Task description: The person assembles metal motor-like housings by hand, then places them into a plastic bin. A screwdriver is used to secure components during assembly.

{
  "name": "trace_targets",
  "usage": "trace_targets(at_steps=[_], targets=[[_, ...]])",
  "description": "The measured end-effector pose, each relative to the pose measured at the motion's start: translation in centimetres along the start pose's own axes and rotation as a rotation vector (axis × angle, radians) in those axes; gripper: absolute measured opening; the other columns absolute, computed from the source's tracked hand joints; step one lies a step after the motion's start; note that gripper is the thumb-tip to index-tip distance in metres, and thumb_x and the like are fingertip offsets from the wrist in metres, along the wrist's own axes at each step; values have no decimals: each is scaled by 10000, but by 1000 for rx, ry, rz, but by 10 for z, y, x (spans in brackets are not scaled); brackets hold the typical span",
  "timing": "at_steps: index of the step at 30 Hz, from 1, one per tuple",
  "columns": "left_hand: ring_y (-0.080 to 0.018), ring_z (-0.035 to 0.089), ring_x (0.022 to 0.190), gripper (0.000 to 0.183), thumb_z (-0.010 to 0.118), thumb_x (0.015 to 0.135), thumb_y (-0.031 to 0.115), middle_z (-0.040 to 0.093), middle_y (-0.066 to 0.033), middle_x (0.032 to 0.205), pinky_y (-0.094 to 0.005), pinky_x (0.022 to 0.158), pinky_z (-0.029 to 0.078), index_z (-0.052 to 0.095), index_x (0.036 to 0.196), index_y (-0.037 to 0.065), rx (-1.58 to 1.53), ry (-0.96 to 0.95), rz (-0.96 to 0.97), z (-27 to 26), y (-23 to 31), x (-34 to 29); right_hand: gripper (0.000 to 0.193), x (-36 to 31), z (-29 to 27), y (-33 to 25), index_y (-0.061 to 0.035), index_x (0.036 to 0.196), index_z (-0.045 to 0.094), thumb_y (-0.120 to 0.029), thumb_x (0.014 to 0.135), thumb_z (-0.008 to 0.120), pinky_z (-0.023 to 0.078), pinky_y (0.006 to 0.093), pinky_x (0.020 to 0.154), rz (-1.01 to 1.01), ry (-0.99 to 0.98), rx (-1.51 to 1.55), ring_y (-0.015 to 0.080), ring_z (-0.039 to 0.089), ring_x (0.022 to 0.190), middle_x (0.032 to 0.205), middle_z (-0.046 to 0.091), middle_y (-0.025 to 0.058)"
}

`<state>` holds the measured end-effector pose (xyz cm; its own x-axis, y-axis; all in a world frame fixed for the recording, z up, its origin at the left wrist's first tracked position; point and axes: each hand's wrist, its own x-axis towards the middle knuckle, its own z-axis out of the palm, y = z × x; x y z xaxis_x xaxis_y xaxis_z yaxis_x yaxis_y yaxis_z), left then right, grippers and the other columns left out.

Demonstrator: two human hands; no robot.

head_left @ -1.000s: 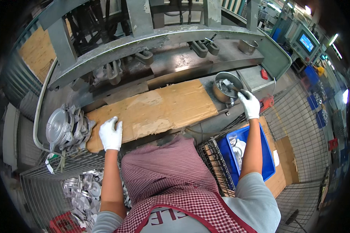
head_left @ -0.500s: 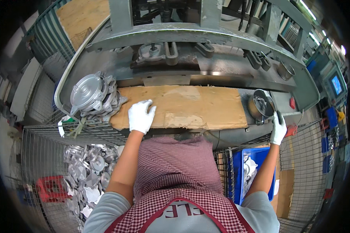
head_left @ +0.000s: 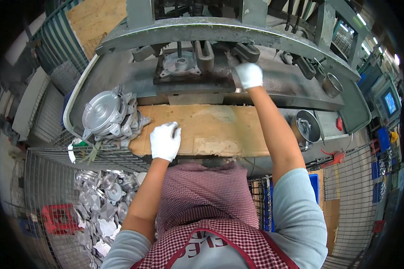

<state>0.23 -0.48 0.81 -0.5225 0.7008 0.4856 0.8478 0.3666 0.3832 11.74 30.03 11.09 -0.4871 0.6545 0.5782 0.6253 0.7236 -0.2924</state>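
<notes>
My left hand, in a white glove, rests on the near edge of a worn wooden board; its fingers are loosely bent and apart, with nothing visible in them. My gloved right hand reaches over the machine bed, beside a slotted metal clamp. Motion smears its fingers, so whether it holds anything is unclear. Left of it, a round silver cast part with lugs sits on a dark fixture plate, under a threaded rod. Similar castings are stacked at the board's left end.
A metal pot stands at the board's right, with a smaller metal cup behind. A wire cage at lower left holds many castings. A blue bin lies under my right arm. The machine's crossbeam spans the back.
My right hand has left the side of the pot and swung left and forward over the machine bed. My left hand has hardly moved. The view has shifted slightly.
</notes>
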Motion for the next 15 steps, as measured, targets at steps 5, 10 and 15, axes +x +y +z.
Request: trace_targets(at_steps=[5,10,15], targets=[[-321,672,873,197,658,819,198,704,-158,960,-404,798,526,721,925,45,-10,6,13,1,7,3,418,26,6,74,-168,980,725,-515,916,501,532,462,745,-20,61,-305,389,662,841,892,694,184],[-320,663,876,201,660,822,207,705,-151,955,-414,814,518,721,919,42,19,9,-21,-1,4,0,451,-10,-72,95,-190,1103,697,-538,916,479,517,475,782,267,167,-232,382,661,883,932,690,189],[-320,660,873,201,667,821,215,706,-144,946,-417,806,513,721,915,46,14,3,-16,3,5,2,398,-96,-148,118,-87,961,722,-460,838,657,510,370,827,487,305,73,321,679,920,948,701,169]])
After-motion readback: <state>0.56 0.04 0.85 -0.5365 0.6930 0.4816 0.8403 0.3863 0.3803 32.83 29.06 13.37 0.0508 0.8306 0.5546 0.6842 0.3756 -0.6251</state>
